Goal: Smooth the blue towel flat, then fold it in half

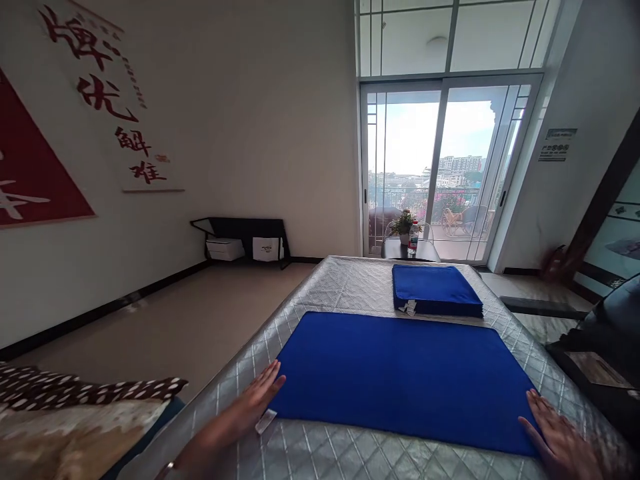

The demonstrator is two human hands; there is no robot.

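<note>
Quilted silver mattress [345, 287] filled the foreground of a bare, pale-walled room. One blue cloth [400, 377] lay spread flat across its near half. One folded stack [436, 289] of the same blue sat beyond it, just apart, white tag at its near edge. Left hand [257, 399] lay open, palm down, fingers flat at the cloth's near left corner beside a small white tag [265, 421]. Right hand [555, 433] lay open too, fingers spread at the near right corner. Two wall hangings [107, 93] on the left. One sliding glass door [440, 167] behind; one potted plant [403, 225] before it. Two white boxes [225, 249] under a black shelf.
</note>
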